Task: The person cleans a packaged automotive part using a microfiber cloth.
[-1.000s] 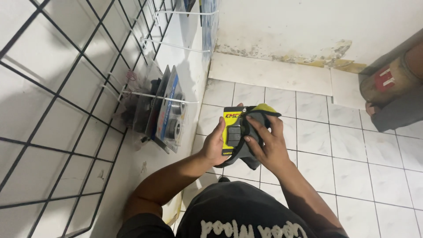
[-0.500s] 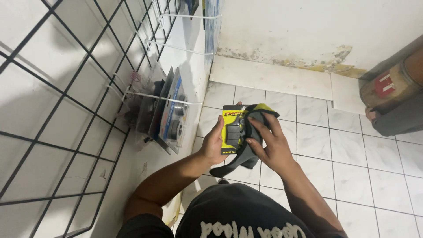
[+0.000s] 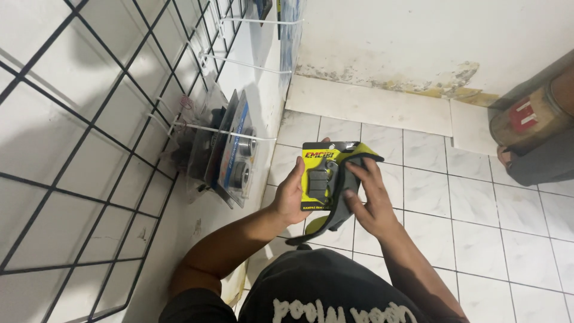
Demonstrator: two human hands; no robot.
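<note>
My left hand (image 3: 291, 194) grips the left edge of a yellow blister pack (image 3: 318, 176) that holds dark grey pads. My right hand (image 3: 369, 200) presses a grey and yellow cloth (image 3: 339, 206) against the pack's right side, and the cloth hangs down below the pack. Both hands are held in front of my chest over the white tiled floor (image 3: 472, 227).
A black wire grid (image 3: 89, 119) covers the white tiled wall at my left. White hooks (image 3: 239, 134) on it carry several blister packs of parts (image 3: 230, 158). At the far right another person's foot (image 3: 505, 157) and grey trouser leg show beside a brown cylinder (image 3: 529, 116).
The pack and both hands stay in nearly the same place. My right hand has shifted the cloth slightly across the pack's right side.
</note>
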